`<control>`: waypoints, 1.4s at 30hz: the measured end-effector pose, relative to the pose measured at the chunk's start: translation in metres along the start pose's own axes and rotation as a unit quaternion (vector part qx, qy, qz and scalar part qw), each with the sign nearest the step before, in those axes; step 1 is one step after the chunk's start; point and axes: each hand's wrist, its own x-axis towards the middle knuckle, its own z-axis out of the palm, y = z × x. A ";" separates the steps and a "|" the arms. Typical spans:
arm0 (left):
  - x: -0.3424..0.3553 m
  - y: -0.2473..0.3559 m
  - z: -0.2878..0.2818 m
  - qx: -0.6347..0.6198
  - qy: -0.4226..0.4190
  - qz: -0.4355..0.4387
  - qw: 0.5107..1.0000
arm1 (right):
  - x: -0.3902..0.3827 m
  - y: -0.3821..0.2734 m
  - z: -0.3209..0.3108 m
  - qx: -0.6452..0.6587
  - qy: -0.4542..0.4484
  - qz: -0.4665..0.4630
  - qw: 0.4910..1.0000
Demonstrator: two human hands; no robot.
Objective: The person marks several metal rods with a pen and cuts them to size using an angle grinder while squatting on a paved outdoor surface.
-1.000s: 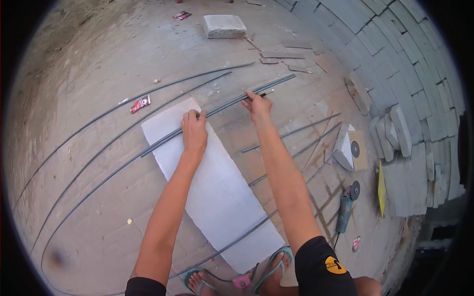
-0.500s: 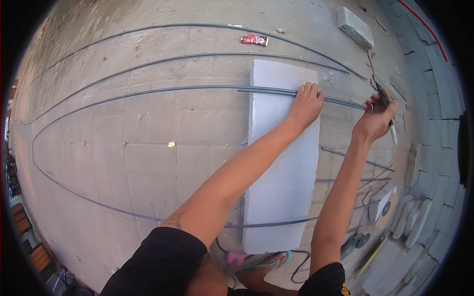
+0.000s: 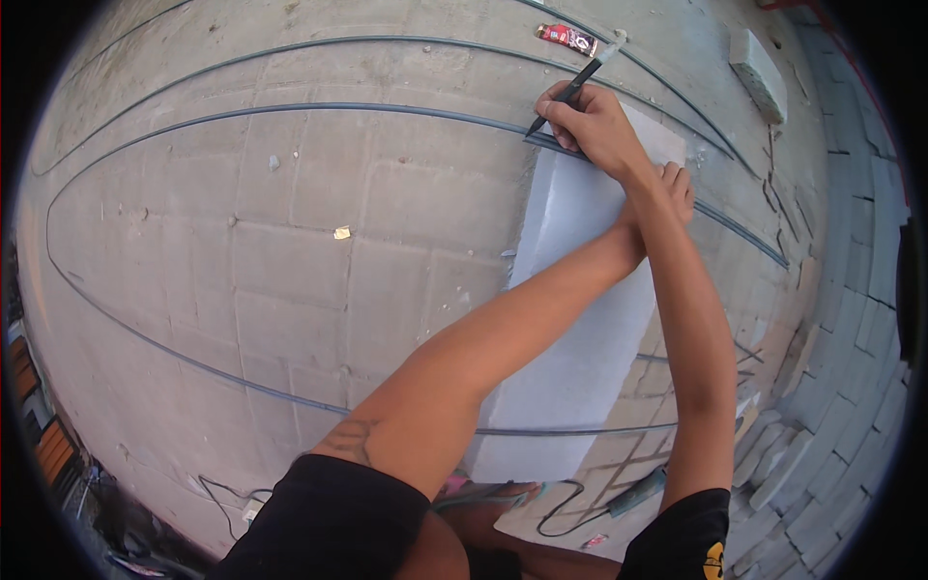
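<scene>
A black marker pen (image 3: 577,85) with a pale end is pinched in my right hand (image 3: 597,126). Its tip touches or nearly touches the rods where the end of a shorter steel rod (image 3: 541,141) lies along a long bent steel rod (image 3: 367,107). Both rods cross a pale rectangular block (image 3: 580,213) on the ground. My left hand (image 3: 681,190) is closed over the rods at the block's right edge, its fingers partly showing. The right forearm passes over my left wrist and hides part of it.
More bent rods (image 3: 387,39) lie farther away. A red and black tube (image 3: 567,40) and a rough block (image 3: 758,77) rest at the far side. Grey blocks (image 3: 851,319) line the right. A power tool (image 3: 638,491) with a cable lies near my feet.
My right hand has moved left from the rods' right side, crossing over my left arm, and the marker now points down at the shorter rod's end. The view has shifted; my left hand stays on the rods.
</scene>
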 end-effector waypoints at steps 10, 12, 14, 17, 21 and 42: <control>0.001 0.000 0.010 -0.012 0.053 -0.022 0.998 | 0.001 -0.006 0.002 -0.081 -0.004 -0.020 0.997; 0.000 -0.002 0.011 -0.007 0.047 -0.014 0.999 | 0.002 -0.004 0.002 -0.086 -0.004 -0.022 0.996; -0.002 -0.003 0.011 -0.013 0.032 -0.019 0.999 | 0.005 0.000 0.002 -0.087 -0.003 -0.025 0.996; -0.004 -0.004 0.020 -0.030 0.054 -0.057 0.996 | 0.007 -0.004 0.013 -0.055 0.019 -0.026 0.998; 0.000 0.003 0.000 -0.038 0.013 -0.008 0.999 | -0.003 -0.005 -0.006 0.091 0.180 -0.066 0.977; 0.004 -0.017 -0.046 0.035 -0.114 0.063 0.991 | -0.541 -0.122 -0.027 -0.014 0.637 0.205 0.743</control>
